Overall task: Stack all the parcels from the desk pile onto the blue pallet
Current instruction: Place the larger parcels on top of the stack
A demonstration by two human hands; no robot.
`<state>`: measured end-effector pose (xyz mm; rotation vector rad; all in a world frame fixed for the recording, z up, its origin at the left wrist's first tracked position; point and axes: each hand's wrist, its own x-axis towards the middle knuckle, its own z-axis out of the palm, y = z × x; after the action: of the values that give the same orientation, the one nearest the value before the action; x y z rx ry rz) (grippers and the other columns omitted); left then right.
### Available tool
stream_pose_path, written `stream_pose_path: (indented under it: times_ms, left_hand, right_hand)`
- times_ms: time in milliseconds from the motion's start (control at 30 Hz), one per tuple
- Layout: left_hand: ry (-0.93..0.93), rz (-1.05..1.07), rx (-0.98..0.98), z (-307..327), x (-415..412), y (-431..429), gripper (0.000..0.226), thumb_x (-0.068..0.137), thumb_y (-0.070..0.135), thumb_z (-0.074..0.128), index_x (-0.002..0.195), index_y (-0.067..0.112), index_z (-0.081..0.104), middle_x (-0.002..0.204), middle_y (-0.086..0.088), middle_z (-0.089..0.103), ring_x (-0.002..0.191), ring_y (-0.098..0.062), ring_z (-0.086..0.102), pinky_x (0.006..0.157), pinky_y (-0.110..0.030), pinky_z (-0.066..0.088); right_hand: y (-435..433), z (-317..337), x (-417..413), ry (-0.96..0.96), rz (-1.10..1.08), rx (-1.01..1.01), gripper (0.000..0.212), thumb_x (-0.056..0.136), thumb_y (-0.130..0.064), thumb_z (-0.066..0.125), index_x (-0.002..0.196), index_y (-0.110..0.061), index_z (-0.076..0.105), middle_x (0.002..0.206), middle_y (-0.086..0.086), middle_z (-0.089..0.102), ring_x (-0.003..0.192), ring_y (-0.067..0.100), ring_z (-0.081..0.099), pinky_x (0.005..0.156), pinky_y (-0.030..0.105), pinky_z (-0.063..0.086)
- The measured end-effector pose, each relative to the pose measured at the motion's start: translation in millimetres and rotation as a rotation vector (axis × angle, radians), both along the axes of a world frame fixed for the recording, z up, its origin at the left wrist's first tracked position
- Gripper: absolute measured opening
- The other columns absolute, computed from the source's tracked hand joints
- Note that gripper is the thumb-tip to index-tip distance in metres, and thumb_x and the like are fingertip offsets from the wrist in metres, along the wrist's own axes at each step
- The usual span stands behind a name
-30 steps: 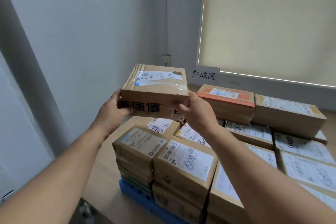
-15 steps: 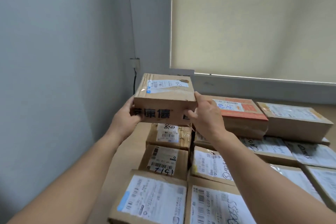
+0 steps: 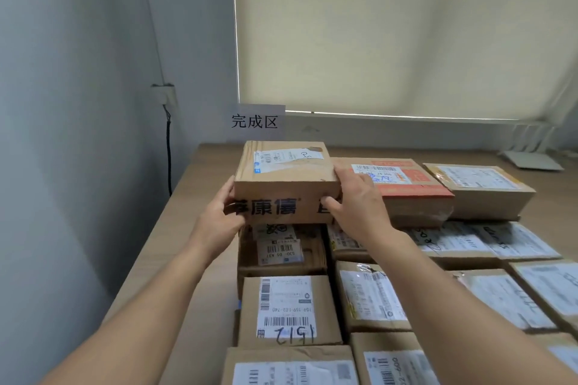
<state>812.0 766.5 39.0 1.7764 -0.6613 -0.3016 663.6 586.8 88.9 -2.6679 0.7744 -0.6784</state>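
The box [image 3: 286, 178] is up at the far left corner of the stack, held between both hands. The left hand [image 3: 219, 219] clasps its near left corner, thumb across the printed front face. The right hand [image 3: 353, 206] takes the right end, fingers over the top edge and thumb pressed on the front. It sits level, white label up, but whether its base touches the parcel below is hard to call.

Directly beneath, at six o'clock, lies a labelled parcel [image 3: 281, 250], and nearer again the one marked 1512 [image 3: 287, 309]. At three o'clock, tight against the right hand, is a red-taped box [image 3: 406, 194], with a plain brown box [image 3: 481, 194] just beyond it in the same row. That red-taped box closes off the right side. Flat parcels with white labels fill the lower layer from four to five o'clock.

At twelve o'clock a paper sign [image 3: 255, 122] with three black characters hangs on the wall, overlapping the lower left corner of a cream blind [image 3: 391, 31]. At ten o'clock a socket [image 3: 164, 94] sits on the grey wall [image 3: 78, 103], and a black cable [image 3: 169, 153] drops from it to the tan surface [image 3: 194, 184] beside the stack. Far out at two o'clock a white device [image 3: 531, 159] lies on that surface.
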Motion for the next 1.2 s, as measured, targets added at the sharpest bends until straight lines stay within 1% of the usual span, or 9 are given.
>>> stream_pose_path:
  times_ms: [100, 233, 533, 633, 767, 900, 967, 1067, 1200]
  left_hand:
    - [0.025, -0.027, -0.007, 0, 2, -2, 0.06, 0.083, 0.008, 0.063, 0.132, 0.039, 0.046, 0.115, 0.013, 0.061, 0.111, -0.008, 0.055, 0.086, -0.028, 0.048]
    - [0.083, -0.068, -0.022, 0, 6, -6, 0.061, 0.086, 0.005, 0.061, 0.136, 0.034, 0.041, 0.122, 0.008, 0.061, 0.114, -0.012, 0.055, 0.083, -0.023, 0.046]
    - [0.058, -0.039, 0.023, -2, 4, -10, 0.069, 0.087, 0.018, 0.065, 0.144, 0.033, 0.03, 0.114, 0.009, 0.06, 0.113, -0.015, 0.052, 0.097, -0.043, 0.044]
    - [0.046, -0.039, 0.043, -3, 4, -9, 0.067, 0.088, 0.024, 0.064, 0.144, 0.035, 0.029, 0.117, 0.008, 0.059, 0.113, -0.016, 0.052, 0.099, -0.044, 0.043]
    - [0.005, -0.035, 0.047, -1, 0, -12, 0.051, 0.093, 0.027, 0.056, 0.138, 0.038, 0.036, 0.116, 0.009, 0.058, 0.112, -0.015, 0.051, 0.091, -0.035, 0.044]
    - [-0.012, -0.04, 0.028, 5, -3, -14, 0.044, 0.094, 0.023, 0.055, 0.134, 0.035, 0.04, 0.098, 0.023, 0.056, 0.09, 0.004, 0.051, 0.073, -0.021, 0.039]
    - [-0.008, -0.044, 0.047, 5, -3, -12, 0.048, 0.093, 0.023, 0.056, 0.136, 0.034, 0.039, 0.099, 0.019, 0.057, 0.093, -0.001, 0.052, 0.076, -0.024, 0.04]
    - [-0.008, -0.042, 0.07, 4, -1, -7, 0.057, 0.091, 0.023, 0.06, 0.142, 0.033, 0.035, 0.114, 0.008, 0.059, 0.109, -0.015, 0.052, 0.089, -0.034, 0.043]
    - [0.0, -0.043, 0.077, 3, -1, -4, 0.063, 0.09, 0.026, 0.061, 0.144, 0.035, 0.03, 0.12, 0.006, 0.057, 0.114, -0.017, 0.05, 0.097, -0.043, 0.043]
  right_hand:
    - [-3, 0, -1, 0.01, 0.002, -0.002, 0.06, 0.091, -0.029, 0.056, 0.145, -0.022, 0.03, 0.13, 0.002, 0.052, 0.117, 0.021, 0.04, 0.1, 0.037, 0.034]
    - [-6, 3, -2, 0.009, 0.0, -0.005, 0.058, 0.092, -0.03, 0.055, 0.144, -0.024, 0.031, 0.124, 0.001, 0.055, 0.111, 0.019, 0.043, 0.095, 0.035, 0.035]
    - [-9, 4, -5, -0.007, 0.018, 0.003, 0.058, 0.092, -0.029, 0.054, 0.145, -0.024, 0.03, 0.118, 0.001, 0.056, 0.102, 0.014, 0.042, 0.095, 0.034, 0.036]
    - [-9, 4, -7, -0.017, 0.023, 0.003, 0.059, 0.093, -0.03, 0.054, 0.146, -0.023, 0.03, 0.12, 0.0, 0.056, 0.108, 0.016, 0.044, 0.096, 0.034, 0.036]
    - [-9, 5, -4, -0.011, 0.028, -0.01, 0.052, 0.095, -0.031, 0.049, 0.144, -0.024, 0.032, 0.129, -0.001, 0.054, 0.114, 0.017, 0.044, 0.097, 0.034, 0.035]
    - [-7, 8, -1, 0.003, 0.019, 0.002, 0.05, 0.097, -0.029, 0.047, 0.145, -0.026, 0.032, 0.134, -0.001, 0.052, 0.118, 0.018, 0.043, 0.099, 0.036, 0.035]
    - [-6, 8, -2, 0.012, 0.019, 0.002, 0.051, 0.096, -0.028, 0.047, 0.145, -0.025, 0.032, 0.134, -0.001, 0.052, 0.118, 0.018, 0.043, 0.098, 0.036, 0.036]
    - [-2, 7, -8, 0.015, 0.012, -0.002, 0.053, 0.096, -0.027, 0.048, 0.146, -0.024, 0.03, 0.133, -0.002, 0.051, 0.118, 0.016, 0.043, 0.1, 0.035, 0.037]
    - [2, 10, -13, 0.022, 0.0, -0.028, 0.056, 0.095, -0.028, 0.05, 0.146, -0.023, 0.029, 0.132, 0.0, 0.052, 0.119, 0.017, 0.044, 0.102, 0.036, 0.036]
